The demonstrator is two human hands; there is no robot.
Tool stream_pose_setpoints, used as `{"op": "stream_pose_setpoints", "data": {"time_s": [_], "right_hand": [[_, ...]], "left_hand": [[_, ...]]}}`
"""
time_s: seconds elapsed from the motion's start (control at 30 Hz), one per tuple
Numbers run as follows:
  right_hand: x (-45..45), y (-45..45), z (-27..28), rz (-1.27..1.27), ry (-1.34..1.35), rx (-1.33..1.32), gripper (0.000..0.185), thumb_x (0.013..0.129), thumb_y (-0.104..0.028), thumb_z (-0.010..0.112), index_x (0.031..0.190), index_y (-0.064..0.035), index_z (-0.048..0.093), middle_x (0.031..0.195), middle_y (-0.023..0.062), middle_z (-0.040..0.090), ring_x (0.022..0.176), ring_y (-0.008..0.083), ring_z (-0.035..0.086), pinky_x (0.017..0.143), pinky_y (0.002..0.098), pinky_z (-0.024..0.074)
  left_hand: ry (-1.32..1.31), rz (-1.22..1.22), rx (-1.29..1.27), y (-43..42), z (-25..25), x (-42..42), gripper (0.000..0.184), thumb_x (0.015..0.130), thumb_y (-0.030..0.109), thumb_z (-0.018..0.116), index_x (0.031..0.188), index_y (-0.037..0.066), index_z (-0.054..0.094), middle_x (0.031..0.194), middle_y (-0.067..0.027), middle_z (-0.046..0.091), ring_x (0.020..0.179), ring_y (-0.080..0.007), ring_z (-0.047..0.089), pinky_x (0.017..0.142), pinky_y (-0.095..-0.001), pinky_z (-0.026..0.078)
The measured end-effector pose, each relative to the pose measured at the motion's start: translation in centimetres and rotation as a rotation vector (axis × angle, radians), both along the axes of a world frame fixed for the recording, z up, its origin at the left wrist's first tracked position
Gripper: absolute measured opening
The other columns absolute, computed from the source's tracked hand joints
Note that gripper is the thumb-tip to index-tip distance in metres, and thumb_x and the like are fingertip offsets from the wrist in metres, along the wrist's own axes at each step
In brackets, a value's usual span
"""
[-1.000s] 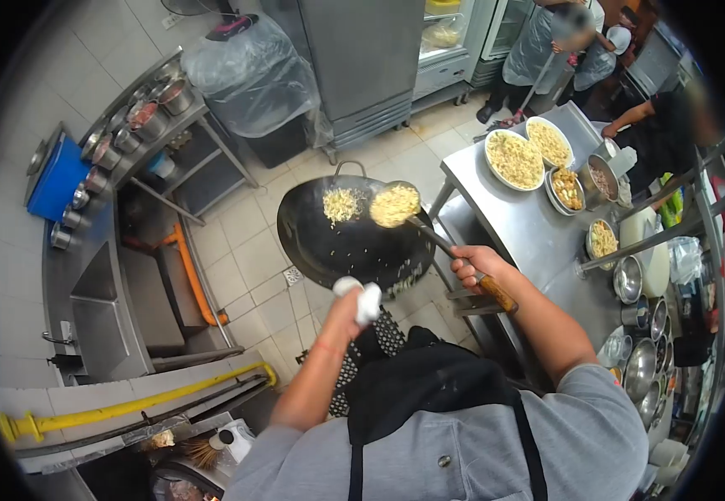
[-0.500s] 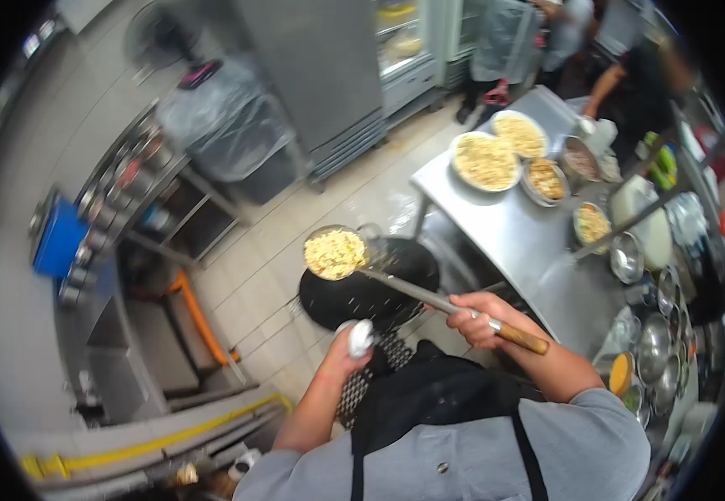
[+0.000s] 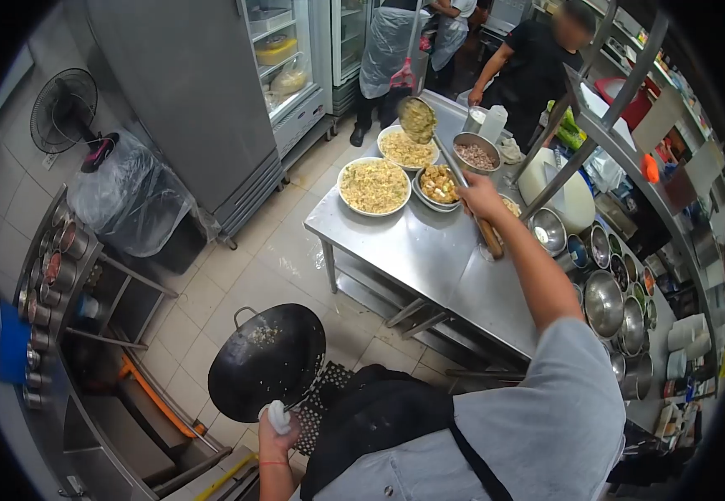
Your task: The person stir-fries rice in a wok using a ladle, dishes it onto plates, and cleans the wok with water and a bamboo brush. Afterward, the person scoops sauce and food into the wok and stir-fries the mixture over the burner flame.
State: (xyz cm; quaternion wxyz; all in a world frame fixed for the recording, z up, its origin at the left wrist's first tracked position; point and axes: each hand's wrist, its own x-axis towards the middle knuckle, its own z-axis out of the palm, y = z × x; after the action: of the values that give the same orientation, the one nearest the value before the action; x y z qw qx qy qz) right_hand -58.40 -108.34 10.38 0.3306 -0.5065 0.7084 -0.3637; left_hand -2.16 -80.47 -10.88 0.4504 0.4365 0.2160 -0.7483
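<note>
My right hand is closed around the handle of a long ladle, stretched over the steel table. The ladle's bowl, tilted and holding fried rice, hangs over the farther of two white plates of rice. The nearer plate of rice sits beside it, next to a bowl of browned food. At lower left, my left hand grips a white cloth at the near rim of a black wok. A few grains of rice cling inside the wok.
The steel table also bears a pot of chopped meat and several metal bowls. A person in black stands beyond it. At left are a plastic-covered bin, a fan and a shelf of pots.
The view has turned to the right. My right hand has carried the ladle of rice from above the wok to the plates. The wok now hangs tilted by my left hand.
</note>
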Motion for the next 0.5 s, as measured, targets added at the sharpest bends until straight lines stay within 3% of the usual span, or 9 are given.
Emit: {"op": "stream_pose_setpoints", "data": {"time_s": [0.07,0.13,0.17,0.2,0.3,0.5], "right_hand": [[-2.1,-3.9,-3.8,0.010,0.060,0.023,0.048,0.078,-0.010,0.054,0.125,-0.0010,0.054,0.058,0.0091,0.057,0.046,0.0171,0.057,0.043,0.0330,0.0456],[-2.6,-6.5,-7.0,-0.071,0.255,0.136,0.046,0.075,-0.013,0.054,0.120,-0.0011,0.057,0.069,0.0172,0.063,0.060,0.0257,0.064,0.057,0.0371,0.0520],[-2.0,-7.2,-7.7,-0.112,0.329,0.093,0.042,0.074,-0.015,0.054,0.114,-0.0027,0.060,0.086,0.0223,0.066,0.080,0.0340,0.066,0.076,0.0390,0.0514],[-1.8,-7.5,-8.2,-0.103,0.329,0.097,0.042,0.074,-0.015,0.054,0.114,-0.0027,0.060,0.086,0.0223,0.066,0.080,0.0340,0.066,0.076,0.0390,0.0514],[0.4,-6.8,-5.8,-0.161,0.545,0.023,0.037,0.077,-0.013,0.052,0.112,-0.0033,0.061,0.104,0.0246,0.063,0.100,0.0378,0.060,0.087,0.0430,0.0465],[1.2,-7.1,-3.2,-0.193,0.599,0.024,0.038,0.077,-0.011,0.052,0.112,-0.0017,0.061,0.104,0.0242,0.063,0.102,0.0380,0.060,0.088,0.0409,0.0464]], "left_hand": [[-0.031,-0.009,-0.017,1.0,-0.3,1.0,0.013,0.085,0.016,0.052,0.075,0.011,0.059,0.067,-0.0021,0.058,0.055,-0.0134,0.058,0.047,-0.0222,0.050],[-0.082,0.007,0.024,1.8,1.4,1.2,0.014,0.085,0.017,0.052,0.074,0.012,0.059,0.066,-0.0019,0.058,0.054,-0.0133,0.058,0.046,-0.0225,0.049],[-0.126,0.015,0.057,2.2,2.3,1.3,0.015,0.085,0.017,0.052,0.073,0.012,0.059,0.065,-0.0016,0.058,0.053,-0.0132,0.058,0.044,-0.0228,0.049],[-0.126,0.023,0.063,2.8,2.8,1.4,0.015,0.085,0.017,0.052,0.073,0.012,0.059,0.065,-0.0016,0.058,0.053,-0.0132,0.058,0.044,-0.0228,0.049],[-0.157,0.088,0.148,4.2,3.2,2.4,0.016,0.085,0.022,0.053,0.073,0.014,0.059,0.065,-0.0011,0.059,0.052,-0.0135,0.057,0.043,-0.0233,0.048],[-0.063,0.155,0.157,7.1,1.3,5.8,0.016,0.085,0.023,0.052,0.072,0.015,0.059,0.063,0.0010,0.058,0.048,-0.0129,0.055,0.039,-0.0223,0.046]]}}
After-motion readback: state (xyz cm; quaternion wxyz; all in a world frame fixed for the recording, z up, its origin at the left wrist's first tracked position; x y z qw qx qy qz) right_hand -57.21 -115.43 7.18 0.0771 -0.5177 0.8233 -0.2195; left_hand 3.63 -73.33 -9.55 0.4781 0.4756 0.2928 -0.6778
